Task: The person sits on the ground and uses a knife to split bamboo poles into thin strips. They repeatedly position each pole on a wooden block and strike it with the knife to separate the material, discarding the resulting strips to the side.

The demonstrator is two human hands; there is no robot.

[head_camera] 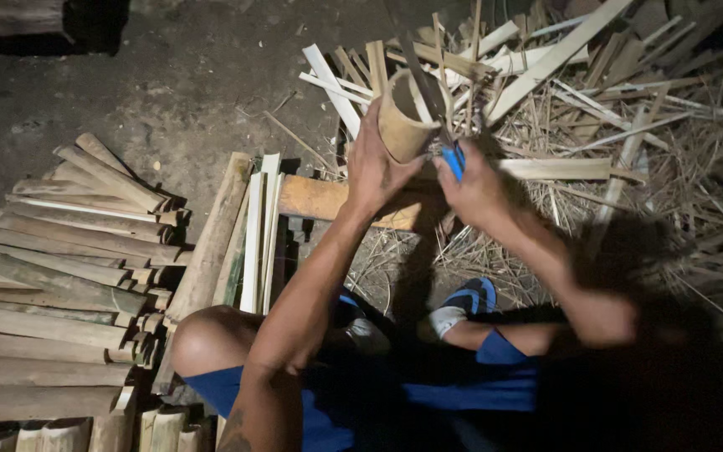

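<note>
My left hand [371, 167] grips the side of an upright hollow bamboo tube [402, 119] that stands on a wooden block [320, 199]. My right hand [470, 186] is closed around the blue handle [453, 159] of a long dark blade [423, 79], whose edge lies across the open top of the tube. Both forearms reach forward from my body. My bare knee [207, 335] and blue shorts show below.
A stack of split bamboo slats [60, 276] lies at the left, with several flat slats [253, 230] leaning beside the block. Thin strips and shavings [612, 125] litter the ground at the right. The dirt floor [177, 75] behind is dark.
</note>
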